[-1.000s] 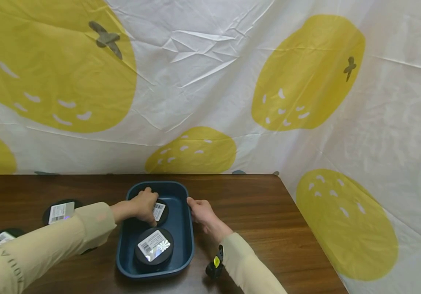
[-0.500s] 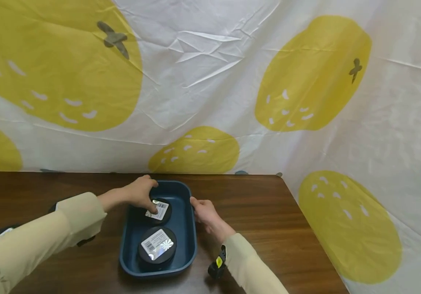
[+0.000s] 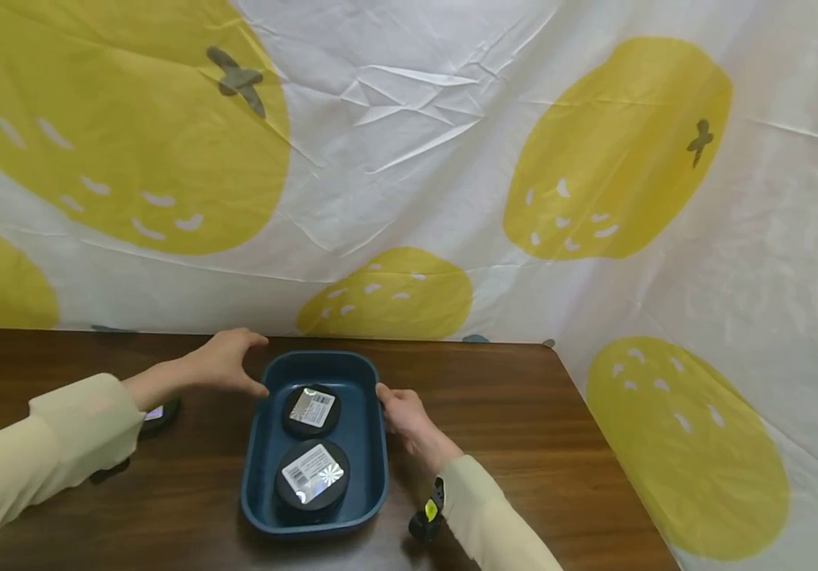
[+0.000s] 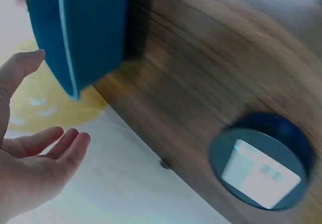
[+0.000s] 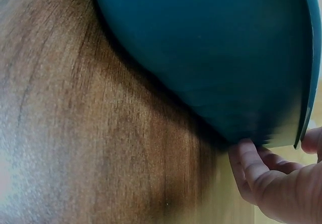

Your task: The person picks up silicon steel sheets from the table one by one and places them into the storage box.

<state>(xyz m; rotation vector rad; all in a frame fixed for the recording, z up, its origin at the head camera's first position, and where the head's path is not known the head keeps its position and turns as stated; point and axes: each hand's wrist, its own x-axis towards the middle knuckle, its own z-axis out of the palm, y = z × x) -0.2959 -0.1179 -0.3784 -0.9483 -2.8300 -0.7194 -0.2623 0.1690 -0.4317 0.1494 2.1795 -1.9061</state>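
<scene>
A dark blue tray lies on the brown table. Two black round tins with white labels sit in it, one at the far end and one at the near end. My left hand hovers just outside the tray's far left corner, fingers relaxed and empty; the left wrist view shows its open palm beside the tray wall. My right hand holds the tray's right rim. In the right wrist view its fingers curl against the outer wall.
Another black labelled tin lies on the table left of the tray, mostly hidden under my left sleeve in the head view. A white cloth with yellow fruit shapes hangs behind and to the right of the table.
My left hand has let go of the far tin and drawn back left, out of the tray. The tin stays in the tray. The right hand has kept its hold on the rim.
</scene>
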